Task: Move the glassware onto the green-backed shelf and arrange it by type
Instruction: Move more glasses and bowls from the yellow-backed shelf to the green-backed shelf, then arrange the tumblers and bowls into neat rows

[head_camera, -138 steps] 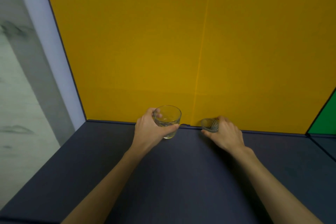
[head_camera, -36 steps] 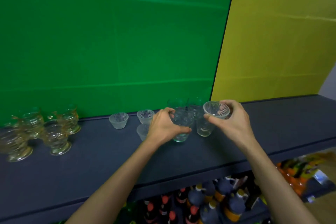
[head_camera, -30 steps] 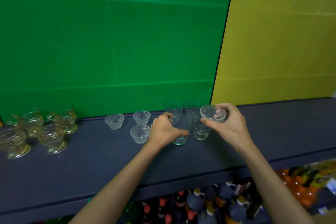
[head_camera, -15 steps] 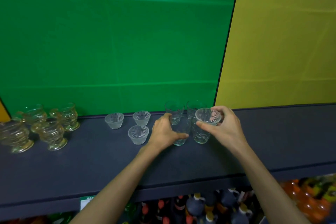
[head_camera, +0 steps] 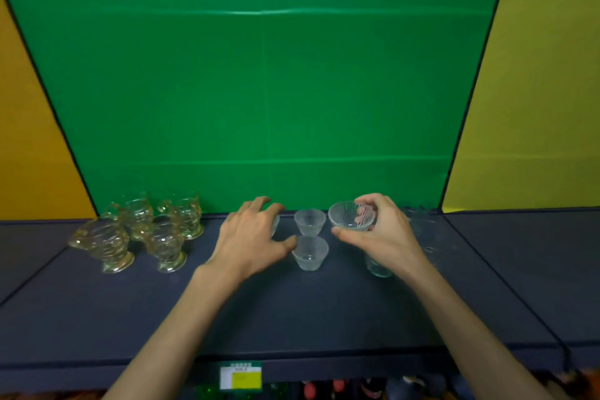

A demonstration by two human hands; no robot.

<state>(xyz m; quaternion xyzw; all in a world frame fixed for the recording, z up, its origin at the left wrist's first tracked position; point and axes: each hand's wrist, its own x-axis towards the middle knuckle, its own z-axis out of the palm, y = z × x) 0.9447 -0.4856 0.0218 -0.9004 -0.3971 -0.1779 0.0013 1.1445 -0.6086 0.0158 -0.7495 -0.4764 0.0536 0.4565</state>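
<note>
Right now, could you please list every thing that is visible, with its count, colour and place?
Amber goblets: four, yellowish glass, shelf left.
Ribbed cups: two seen standing, clear, shelf centre; one more partly hidden behind the left hand; one more held.
Held cup: one, clear ribbed, in the right hand above the shelf.
Tumblers: clear, shelf right, mostly hidden behind the right hand; count cannot be told.
Shelf: one, dark blue.
Green panel: one, behind the shelf.
Yellow panels: two, either side of the green.
Label: one, white and yellow, shelf front edge.
Bottles: dark, red caps, below the shelf; count unclear.
Left hand: open, over the cups.
Right hand: holding the cup.
</note>
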